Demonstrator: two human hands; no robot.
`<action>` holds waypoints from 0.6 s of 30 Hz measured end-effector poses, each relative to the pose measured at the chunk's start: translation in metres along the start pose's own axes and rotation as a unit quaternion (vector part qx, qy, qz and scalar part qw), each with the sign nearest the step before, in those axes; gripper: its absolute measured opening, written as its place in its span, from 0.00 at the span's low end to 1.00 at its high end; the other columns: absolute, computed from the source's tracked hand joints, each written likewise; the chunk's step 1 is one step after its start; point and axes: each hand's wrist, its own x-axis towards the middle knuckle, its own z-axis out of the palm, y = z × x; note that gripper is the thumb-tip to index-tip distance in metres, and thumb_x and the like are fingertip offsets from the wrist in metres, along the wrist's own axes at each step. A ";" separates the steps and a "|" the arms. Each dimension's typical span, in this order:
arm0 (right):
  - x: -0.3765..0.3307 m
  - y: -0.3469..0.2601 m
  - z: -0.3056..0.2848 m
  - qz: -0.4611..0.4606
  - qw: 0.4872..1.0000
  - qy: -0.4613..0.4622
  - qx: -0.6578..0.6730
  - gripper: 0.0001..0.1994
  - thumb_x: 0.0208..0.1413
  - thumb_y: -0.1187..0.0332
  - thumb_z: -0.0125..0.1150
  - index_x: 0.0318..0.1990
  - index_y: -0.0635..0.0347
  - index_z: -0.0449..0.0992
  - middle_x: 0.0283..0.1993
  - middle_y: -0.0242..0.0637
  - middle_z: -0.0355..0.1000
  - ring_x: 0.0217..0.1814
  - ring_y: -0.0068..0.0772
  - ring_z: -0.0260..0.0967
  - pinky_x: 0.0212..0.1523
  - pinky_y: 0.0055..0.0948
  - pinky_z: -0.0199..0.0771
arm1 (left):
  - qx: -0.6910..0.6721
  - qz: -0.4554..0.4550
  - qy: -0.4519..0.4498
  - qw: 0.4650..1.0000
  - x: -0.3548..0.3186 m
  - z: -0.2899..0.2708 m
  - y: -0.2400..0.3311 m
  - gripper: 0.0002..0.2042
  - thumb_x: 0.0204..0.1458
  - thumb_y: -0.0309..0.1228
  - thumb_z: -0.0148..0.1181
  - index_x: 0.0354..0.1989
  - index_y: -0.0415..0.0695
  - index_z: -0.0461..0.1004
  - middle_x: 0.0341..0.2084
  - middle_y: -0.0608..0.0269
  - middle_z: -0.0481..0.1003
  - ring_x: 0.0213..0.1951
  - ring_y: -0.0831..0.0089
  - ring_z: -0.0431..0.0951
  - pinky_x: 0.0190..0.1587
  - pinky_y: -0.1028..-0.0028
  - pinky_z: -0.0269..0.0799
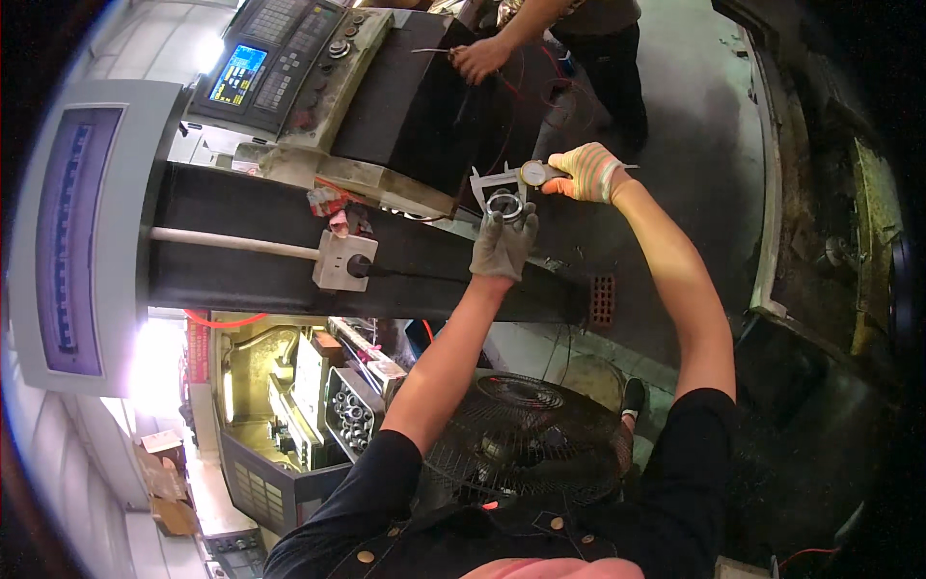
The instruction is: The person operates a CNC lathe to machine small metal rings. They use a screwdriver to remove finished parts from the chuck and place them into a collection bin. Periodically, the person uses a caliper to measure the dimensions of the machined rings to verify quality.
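In front of me, my left hand [503, 249], in a grey glove, is closed around a shiny metal ring [504, 205] and holds it up by its lower edge. A dial caliper [532, 174] is gripped in my right hand [586, 174], which wears a striped, orange-tipped glove. The caliper's jaws reach left to the ring and stand on either side of it. Whether both jaws touch the metal cannot be made out.
A machine control panel [275, 72] with a lit screen stands at the upper left. Another person's hand [480, 60] holds a thin rod beyond it. A wall socket [343, 261] sits on a dark beam. Below are a black fan [521, 444] and a tray of metal rings [352, 410].
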 end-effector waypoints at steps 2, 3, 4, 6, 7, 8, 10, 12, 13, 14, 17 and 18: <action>0.000 0.003 0.002 0.007 1.000 -0.005 0.002 0.24 0.46 0.44 0.53 0.38 0.57 0.72 0.27 0.49 0.71 0.32 0.52 0.69 0.33 0.43 0.67 | -0.007 -0.005 0.001 1.000 0.001 -0.002 0.000 0.17 0.46 0.28 0.59 0.45 0.42 0.66 0.43 0.56 0.69 0.48 0.58 0.67 0.52 0.62 0.65; 0.001 0.002 0.002 0.010 1.000 -0.009 0.002 0.25 0.46 0.44 0.53 0.39 0.57 0.72 0.28 0.49 0.71 0.32 0.52 0.69 0.34 0.42 0.67 | -0.009 -0.006 0.002 1.000 0.001 -0.002 0.001 0.17 0.46 0.28 0.59 0.45 0.42 0.66 0.42 0.56 0.69 0.48 0.58 0.67 0.52 0.62 0.65; 0.001 0.002 0.003 0.014 1.000 -0.013 0.003 0.25 0.46 0.44 0.53 0.39 0.57 0.73 0.28 0.49 0.71 0.33 0.52 0.69 0.34 0.42 0.67 | -0.004 -0.007 0.010 1.000 0.001 -0.002 0.001 0.17 0.46 0.28 0.60 0.45 0.43 0.66 0.42 0.58 0.70 0.47 0.59 0.69 0.51 0.62 0.65; 0.003 0.004 0.003 0.015 1.000 -0.016 0.008 0.26 0.46 0.43 0.53 0.41 0.57 0.72 0.28 0.50 0.71 0.33 0.52 0.69 0.34 0.42 0.67 | 0.007 -0.010 0.026 1.000 0.002 -0.001 0.000 0.17 0.44 0.29 0.62 0.43 0.45 0.67 0.40 0.61 0.72 0.46 0.62 0.71 0.51 0.63 0.67; 0.003 0.004 0.003 0.015 1.000 -0.018 0.010 0.26 0.46 0.43 0.52 0.42 0.57 0.72 0.28 0.50 0.71 0.33 0.52 0.69 0.34 0.42 0.67 | 0.006 -0.010 0.027 1.000 0.003 -0.001 0.000 0.17 0.44 0.29 0.62 0.43 0.45 0.67 0.40 0.62 0.72 0.46 0.62 0.71 0.51 0.63 0.67; 0.004 0.004 0.003 0.015 1.000 -0.019 0.006 0.26 0.46 0.43 0.52 0.41 0.57 0.72 0.28 0.50 0.71 0.33 0.52 0.69 0.35 0.42 0.67 | 0.005 -0.010 0.029 1.000 0.004 -0.001 0.001 0.17 0.44 0.29 0.62 0.43 0.45 0.67 0.40 0.62 0.72 0.46 0.62 0.71 0.50 0.63 0.67; 0.006 0.005 0.004 0.013 1.000 -0.020 -0.001 0.26 0.47 0.43 0.52 0.41 0.57 0.72 0.29 0.50 0.71 0.34 0.52 0.69 0.35 0.42 0.67 | 0.006 -0.010 0.031 0.999 0.006 -0.002 0.001 0.18 0.43 0.29 0.63 0.43 0.45 0.67 0.40 0.62 0.71 0.46 0.62 0.71 0.50 0.63 0.67; 0.007 0.003 0.004 0.015 1.000 -0.024 -0.002 0.26 0.47 0.43 0.51 0.41 0.57 0.72 0.29 0.51 0.71 0.34 0.53 0.69 0.35 0.42 0.67 | 0.010 -0.010 0.034 0.999 0.006 -0.005 0.003 0.18 0.43 0.29 0.63 0.43 0.45 0.67 0.40 0.62 0.71 0.46 0.62 0.71 0.50 0.63 0.67; 0.007 0.001 0.003 0.016 1.000 -0.025 -0.002 0.26 0.47 0.43 0.51 0.41 0.57 0.72 0.29 0.51 0.71 0.34 0.53 0.69 0.35 0.42 0.67 | 0.014 -0.006 0.027 1.000 0.007 -0.007 0.004 0.18 0.43 0.29 0.63 0.43 0.45 0.67 0.41 0.61 0.71 0.46 0.62 0.71 0.50 0.63 0.67; 0.009 0.000 0.001 0.025 0.999 -0.045 -0.009 0.26 0.48 0.43 0.50 0.40 0.57 0.72 0.29 0.51 0.71 0.34 0.52 0.69 0.35 0.42 0.67 | 0.018 -0.002 0.019 1.000 0.009 -0.008 0.005 0.18 0.43 0.29 0.63 0.43 0.45 0.67 0.41 0.61 0.71 0.46 0.62 0.71 0.51 0.63 0.67; 0.011 0.002 0.004 0.016 0.999 -0.028 -0.002 0.25 0.48 0.43 0.50 0.40 0.57 0.72 0.29 0.50 0.71 0.34 0.52 0.69 0.35 0.42 0.67 | 0.022 0.001 0.017 1.000 0.009 -0.004 0.008 0.18 0.42 0.28 0.63 0.43 0.44 0.66 0.41 0.60 0.70 0.45 0.61 0.71 0.51 0.63 0.67; 0.010 0.001 0.007 0.008 1.000 -0.019 0.008 0.26 0.48 0.43 0.49 0.40 0.58 0.72 0.29 0.50 0.71 0.34 0.52 0.69 0.35 0.42 0.66 | 0.021 -0.001 0.021 1.000 0.009 -0.004 0.008 0.18 0.42 0.28 0.63 0.43 0.44 0.66 0.41 0.60 0.70 0.45 0.61 0.71 0.51 0.63 0.67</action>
